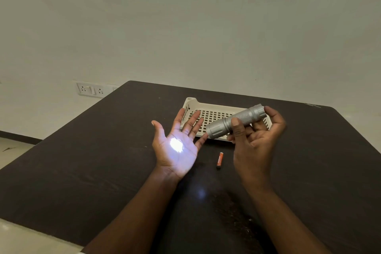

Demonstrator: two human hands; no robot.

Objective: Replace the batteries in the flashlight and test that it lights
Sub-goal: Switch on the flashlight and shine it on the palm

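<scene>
Light test in progress: silver flashlight (pixel 235 123) is gripped in the right hand (pixel 254 140), thumb laid across the knurled barrel, fingers curled behind, index tip at the tail cap end. Head end is aimed down-left at the left hand (pixel 177 146), which is held flat, palm up, fingers spread and holding nothing. A bright white spot is seen on that palm, so the lamp is judged lit and the task nearly done. Flashlight is held above the near edge of the white slotted tray (pixel 206 107), not resting on it. One orange AAA battery (pixel 220 159) lies loose on the dark table (pixel 82 161) between the two hands, probably a spent cell, though that cannot be confirmed.

To do the step well: beam should be kept steady on the palm long enough for the spot to be read clearly; head should be kept near the palm and square to it so the spot stays tight. Grip should be kept firm on the knurling so the barrel is not rolled. Tail cap should be checked as fully seated; flicker would suggest loose contact.
</scene>
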